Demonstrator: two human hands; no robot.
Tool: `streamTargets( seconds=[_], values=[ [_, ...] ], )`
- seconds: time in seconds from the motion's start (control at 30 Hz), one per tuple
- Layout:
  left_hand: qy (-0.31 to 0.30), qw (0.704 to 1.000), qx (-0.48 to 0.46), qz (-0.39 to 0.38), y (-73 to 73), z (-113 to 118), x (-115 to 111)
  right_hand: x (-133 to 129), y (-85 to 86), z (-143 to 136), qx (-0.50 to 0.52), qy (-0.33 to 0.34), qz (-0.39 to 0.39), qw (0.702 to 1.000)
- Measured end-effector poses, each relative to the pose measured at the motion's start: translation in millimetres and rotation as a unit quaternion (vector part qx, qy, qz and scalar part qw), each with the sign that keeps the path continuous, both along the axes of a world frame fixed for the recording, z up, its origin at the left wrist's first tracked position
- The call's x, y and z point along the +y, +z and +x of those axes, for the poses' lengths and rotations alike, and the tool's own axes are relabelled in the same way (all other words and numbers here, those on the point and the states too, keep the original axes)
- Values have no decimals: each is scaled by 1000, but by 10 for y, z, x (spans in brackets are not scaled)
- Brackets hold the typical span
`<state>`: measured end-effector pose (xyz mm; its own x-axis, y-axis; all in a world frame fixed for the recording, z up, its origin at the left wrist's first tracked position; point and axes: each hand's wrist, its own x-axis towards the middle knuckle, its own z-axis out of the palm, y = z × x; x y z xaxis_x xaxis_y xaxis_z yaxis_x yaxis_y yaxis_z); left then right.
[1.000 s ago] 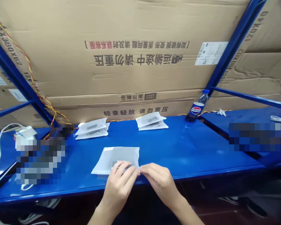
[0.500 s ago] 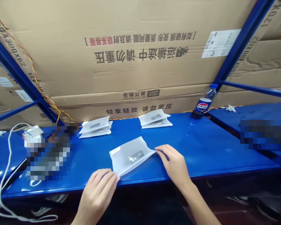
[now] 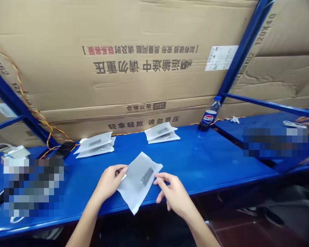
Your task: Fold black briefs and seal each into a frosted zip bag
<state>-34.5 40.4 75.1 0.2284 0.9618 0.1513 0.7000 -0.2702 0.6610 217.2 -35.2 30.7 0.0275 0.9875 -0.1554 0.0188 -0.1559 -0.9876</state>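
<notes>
Pinching the left edge of a frosted bag (image 3: pixel 135 183) in the head view, the left hand (image 3: pixel 110 181) holds it tilted at the counter's (image 3: pixel 195 164) front edge; the right hand (image 3: pixel 172 192) has loosely curled fingertips at the bag's right edge, and whether they grip I cannot tell. Behind it, left bags (image 3: pixel 94 144) and right bags (image 3: pixel 162 133) stand before printed cardboard (image 3: pixel 134 31). A bottle (image 3: pixel 208 118) leans near a blue post (image 3: pixel 243 51); a dark phone (image 3: pixel 63 150) and blurred-out items (image 3: pixel 36 188) occupy the left end.

The left hand (image 3: pixel 111 181) is pinched, thumb toward the fingers; the right hand (image 3: pixel 173 192) bends its fingers loosely. Both forearms (image 3: pixel 87 214) extend forward.
</notes>
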Motion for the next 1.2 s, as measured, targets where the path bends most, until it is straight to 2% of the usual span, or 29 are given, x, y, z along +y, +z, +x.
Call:
streamTargets(
  seconds=[0.1,0.23,0.3,0.47,0.67,0.8,0.9,0.97,1.07,1.2],
  values=[
    [3,1000,-5,-28,2,41,-118,-28,96,17,64,-10,-34,997],
    [16,998,-24,-62,-46,18,-314,-55,227,44,165,40,-102,980],
    [28,996,-41,-73,-85,-5,-406,-48,279,41,204,40,-125,970],
    [79,993,-49,-77,-127,-59,-600,-49,352,6,245,27,-172,954],
    [95,993,-51,-56,-132,-102,-792,-91,347,-59,221,57,-156,961],
    [110,992,-57,-37,-204,-158,-903,-133,346,-98,156,23,-151,976],
    [107,993,-49,-24,-267,-189,-981,-162,342,-129,139,59,-155,976],
    [97,994,-42,-15,-292,-195,-1020,-170,312,-146,131,52,-142,980],
    [95,995,-40,-15,-291,-200,-1015,-137,236,-145,89,12,-104,990],
    [117,990,-68,-37,-241,-208,-825,40,197,-117,23,22,-19,999]
  ],
)
